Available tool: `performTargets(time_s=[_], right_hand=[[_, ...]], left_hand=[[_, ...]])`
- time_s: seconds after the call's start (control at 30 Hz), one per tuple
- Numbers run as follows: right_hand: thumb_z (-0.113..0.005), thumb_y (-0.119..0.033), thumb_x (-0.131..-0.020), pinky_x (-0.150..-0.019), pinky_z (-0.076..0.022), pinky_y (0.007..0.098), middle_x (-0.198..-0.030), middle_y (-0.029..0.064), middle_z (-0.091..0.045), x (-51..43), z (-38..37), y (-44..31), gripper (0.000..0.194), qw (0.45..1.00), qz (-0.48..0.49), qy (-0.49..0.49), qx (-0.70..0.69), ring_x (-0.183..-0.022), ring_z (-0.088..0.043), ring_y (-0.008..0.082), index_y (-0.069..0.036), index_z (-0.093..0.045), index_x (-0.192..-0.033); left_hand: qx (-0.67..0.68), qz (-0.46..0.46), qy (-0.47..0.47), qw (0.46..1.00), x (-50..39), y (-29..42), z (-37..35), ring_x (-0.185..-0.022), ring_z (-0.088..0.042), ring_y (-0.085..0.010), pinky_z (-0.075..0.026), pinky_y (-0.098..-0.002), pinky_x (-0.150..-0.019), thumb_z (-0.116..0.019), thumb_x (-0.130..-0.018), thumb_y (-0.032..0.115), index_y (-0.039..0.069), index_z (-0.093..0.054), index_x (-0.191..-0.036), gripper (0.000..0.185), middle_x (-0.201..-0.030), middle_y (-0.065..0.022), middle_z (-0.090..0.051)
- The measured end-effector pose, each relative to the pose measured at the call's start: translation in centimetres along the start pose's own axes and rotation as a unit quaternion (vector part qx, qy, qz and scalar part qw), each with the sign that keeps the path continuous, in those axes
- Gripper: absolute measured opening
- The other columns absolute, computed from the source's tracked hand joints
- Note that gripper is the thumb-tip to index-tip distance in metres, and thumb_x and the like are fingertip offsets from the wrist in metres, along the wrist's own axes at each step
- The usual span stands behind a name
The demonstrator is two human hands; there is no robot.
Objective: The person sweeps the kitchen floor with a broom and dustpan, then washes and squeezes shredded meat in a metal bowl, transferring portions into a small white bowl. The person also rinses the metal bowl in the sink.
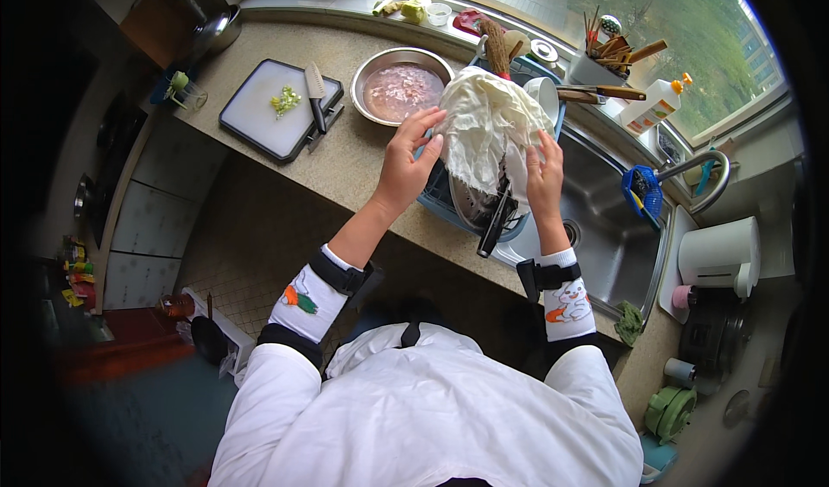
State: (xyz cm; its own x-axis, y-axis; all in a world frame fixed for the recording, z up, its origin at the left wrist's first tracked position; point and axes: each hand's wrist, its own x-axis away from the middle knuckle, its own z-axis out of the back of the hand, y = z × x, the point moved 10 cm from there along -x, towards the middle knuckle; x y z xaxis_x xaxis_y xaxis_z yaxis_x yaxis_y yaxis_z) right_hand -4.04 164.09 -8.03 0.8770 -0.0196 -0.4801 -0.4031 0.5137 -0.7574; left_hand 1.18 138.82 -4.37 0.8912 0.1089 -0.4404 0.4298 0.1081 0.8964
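Observation:
A thin off-white cloth (495, 118) drapes in loose folds over dishware in a blue dish rack (443, 195). My left hand (408, 157) is at the cloth's left edge, thumb and fingers spread apart. On the opposite edge my right hand (546, 176) touches the cloth with its fingertips; whether it pinches the fabric is unclear. Below the cloth a metal colander (469, 202) shows in part, and a black-handled utensil (495, 225) sticks out towards me. Left of the rack stands a steel bowl (357, 92) holding pinkish pieces of food (405, 89) in cloudy liquid.
Chopped green pieces (285, 101) and a knife (316, 95) lie on a cutting board (246, 108). A steel sink (609, 208) with a faucet (715, 179) is at right. Wooden-handled tools (602, 92) jut over the sink's back. A soap bottle (654, 105) stands on the windowsill.

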Motion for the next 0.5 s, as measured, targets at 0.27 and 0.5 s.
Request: performTargets(time_s=[0.27,0.5], right_hand=[[-0.048,0.007,-0.084,-0.076,-0.0459,0.0267,-0.105,0.0126,-0.051,5.1,-0.5,-16.6,0.03,0.958,0.131,-0.021,-0.255,-0.082,-0.057,0.0161,0.001,-0.054,-0.113],[-0.051,0.01,-0.079,-0.072,-0.0484,0.0244,-0.104,0.0097,-0.053,13.0,-23.4,-19.0,0.037,0.878,0.012,-0.384,-0.284,-0.086,-0.059,0.0157,-0.002,-0.056,-0.114]], left_hand=[[-0.038,0.187,0.035,0.981,9.2,-7.6,9.3,-0.097,-0.059,-0.0169,-0.051,-0.0256,-0.075,-0.052,-0.087,0.002,0.006,-0.059,-0.117,0.03,-0.117,-0.0071,-0.054],[-0.075,0.256,0.054,0.962,15.4,-11.3,21.4,-0.1,-0.057,-0.0153,-0.047,-0.0267,-0.085,-0.053,-0.088,0.004,0.002,-0.057,-0.118,0.03,-0.12,-0.0061,-0.053]])
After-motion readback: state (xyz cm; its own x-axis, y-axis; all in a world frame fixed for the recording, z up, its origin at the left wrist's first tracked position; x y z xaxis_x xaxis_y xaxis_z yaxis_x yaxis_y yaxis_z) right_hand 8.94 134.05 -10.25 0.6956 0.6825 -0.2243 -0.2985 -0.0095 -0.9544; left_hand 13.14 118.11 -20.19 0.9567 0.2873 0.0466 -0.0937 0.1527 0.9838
